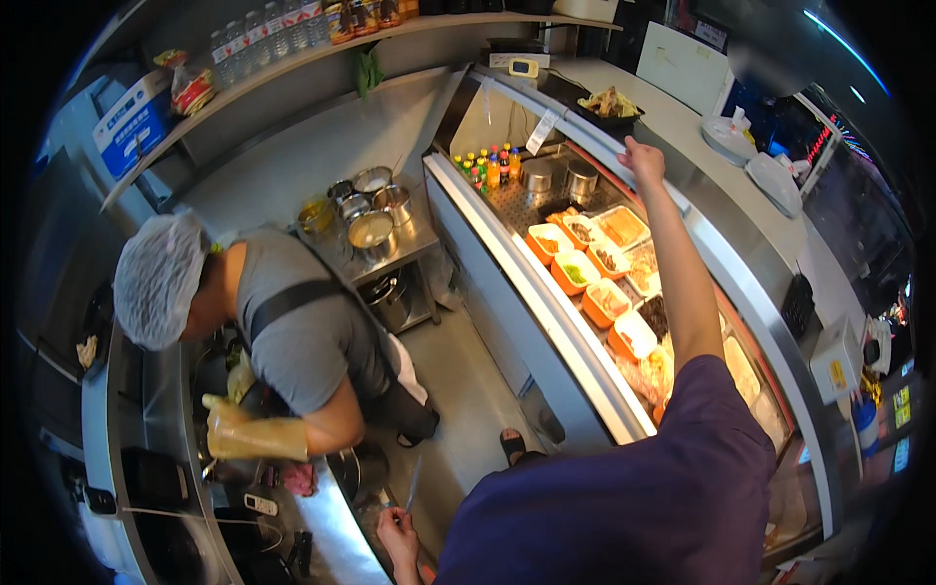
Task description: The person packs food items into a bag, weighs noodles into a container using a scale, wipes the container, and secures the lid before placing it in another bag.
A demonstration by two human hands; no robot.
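At the lower left, my left hand (398, 537) is closed around a knife (414, 482), whose thin pale blade points up. My right arm reaches over the glass-fronted food display counter. My right hand (645, 161) is just below a black tray of noodles (609, 104), not touching it, with one finger extended, the others curled and nothing visible in it. Under the arm, lit orange tubs (574, 272) hold chopped greens and other foods, beside metal trays of food (621, 225). Steel pots (582, 177) and small drink bottles (494, 168) stand at the display's far end.
A co-worker (307, 314) in a hair net and long glove bends over the left worktop (333, 526). Several pots stand on a steel table (409, 252) beyond. A wall shelf (241, 88) carries water bottles. Covered white dishes (774, 184) sit on the right-hand ledge.
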